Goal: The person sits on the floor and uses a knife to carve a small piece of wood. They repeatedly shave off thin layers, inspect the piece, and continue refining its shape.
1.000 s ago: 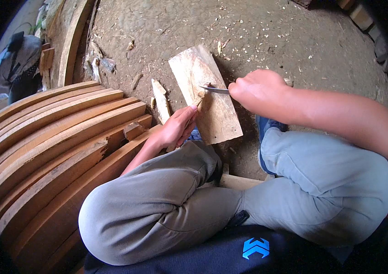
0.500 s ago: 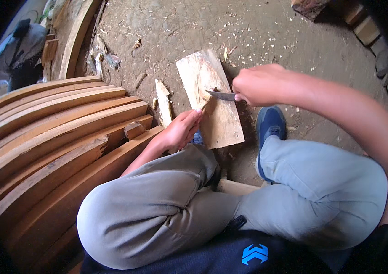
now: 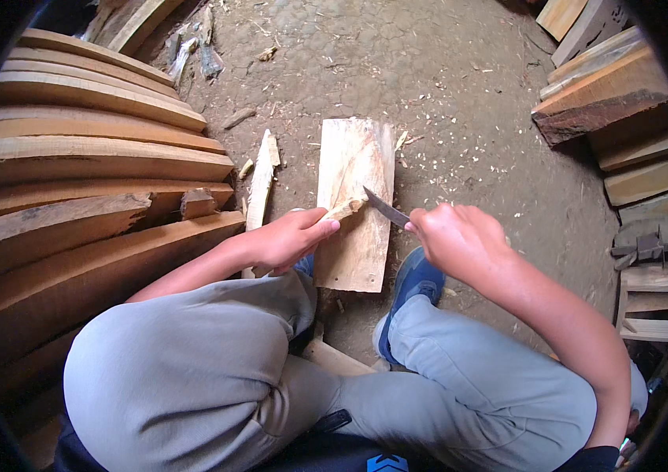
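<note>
My left hand (image 3: 291, 238) is closed around a short, pale piece of wood (image 3: 346, 208), whose rough carved end sticks out past the thumb over a board. That flat wooden board (image 3: 352, 256) lies between my feet, its top whitish and scraped. In my right hand (image 3: 460, 236) is a knife (image 3: 386, 208) with a dark blade, pointing up and left. The blade's tip is beside the carved end of the piece; whether they touch I cannot tell. The knife's handle is hidden inside my fist.
Stacked planks (image 3: 106, 157) fill the left side, close to my left forearm. A long split offcut (image 3: 262, 177) lies beside the board. More timber (image 3: 609, 98) is piled at the right, above a metal clamp-like tool (image 3: 649, 249). Pale chips dot the dirt floor (image 3: 460, 86).
The view has swung to the right. My right hand and the knife have come lower and nearer me, and the blade now slants up-left instead of lying almost level. Both grips are kept.
</note>
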Motion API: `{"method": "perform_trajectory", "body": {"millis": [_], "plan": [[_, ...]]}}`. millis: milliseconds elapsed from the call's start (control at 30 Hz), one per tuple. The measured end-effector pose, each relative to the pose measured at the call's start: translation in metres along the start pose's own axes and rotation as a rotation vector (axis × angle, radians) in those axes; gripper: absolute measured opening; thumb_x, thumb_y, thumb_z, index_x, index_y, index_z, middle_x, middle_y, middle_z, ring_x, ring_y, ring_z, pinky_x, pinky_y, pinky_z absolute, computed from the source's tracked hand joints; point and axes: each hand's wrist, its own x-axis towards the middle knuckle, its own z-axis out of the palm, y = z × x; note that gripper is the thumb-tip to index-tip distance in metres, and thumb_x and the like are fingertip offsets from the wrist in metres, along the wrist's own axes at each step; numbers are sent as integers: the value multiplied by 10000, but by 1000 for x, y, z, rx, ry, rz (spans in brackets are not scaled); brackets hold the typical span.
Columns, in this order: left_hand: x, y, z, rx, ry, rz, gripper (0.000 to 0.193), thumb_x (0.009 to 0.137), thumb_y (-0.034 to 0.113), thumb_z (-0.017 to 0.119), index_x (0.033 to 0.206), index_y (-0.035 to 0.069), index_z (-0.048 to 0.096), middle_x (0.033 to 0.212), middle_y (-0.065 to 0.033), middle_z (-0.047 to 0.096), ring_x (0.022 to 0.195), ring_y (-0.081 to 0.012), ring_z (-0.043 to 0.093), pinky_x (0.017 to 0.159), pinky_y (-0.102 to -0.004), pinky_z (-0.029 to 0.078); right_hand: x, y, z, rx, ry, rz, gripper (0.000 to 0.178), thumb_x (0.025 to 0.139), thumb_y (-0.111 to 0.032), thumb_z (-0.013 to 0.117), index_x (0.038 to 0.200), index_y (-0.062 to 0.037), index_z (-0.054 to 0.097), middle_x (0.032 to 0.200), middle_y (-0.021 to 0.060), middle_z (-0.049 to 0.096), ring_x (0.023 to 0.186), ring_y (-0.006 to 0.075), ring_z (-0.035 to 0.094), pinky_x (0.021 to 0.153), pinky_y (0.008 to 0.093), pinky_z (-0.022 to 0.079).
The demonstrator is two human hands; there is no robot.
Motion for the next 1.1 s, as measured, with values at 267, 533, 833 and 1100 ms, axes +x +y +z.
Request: {"method": "perform_trajectory", "body": {"millis": [267,533,833,1100], "plan": [[2,3,2,-7,16,7,397,1074,455,401,952,82,463,655,17,435,436,-83,411,364,-267,332,-1,1,-2,3,7,-8,296,995,-289,538,870,-58,675,709,217,665,713,395,692,621,503,535],[3,0,2,-11,21,-1,430,1076,452,394,946,53,493,674,-13,455,455,-115,421,378,-306,352,0,-1,-1,-28,19,-26,288,988,-305,550,904,-73,698,721,211,674,713,379,701,611,488,540],[-1,7,3,-10,27,-3,397,1077,443,400,970,70,484,679,13,428,473,-89,406,385,-279,330,0,-10,-12,-52,-20,15,134,884,-120,613,863,-58,730,796,186,719,789,338,737,663,437,591],[3,0,5,60,62,83,382,1063,426,462,1046,48,516,740,25,426,632,-85,396,514,-278,344,1,-13,-14,-64,-59,27,123,859,-87,619,847,-44,733,826,192,727,803,331,741,674,427,596]]}}
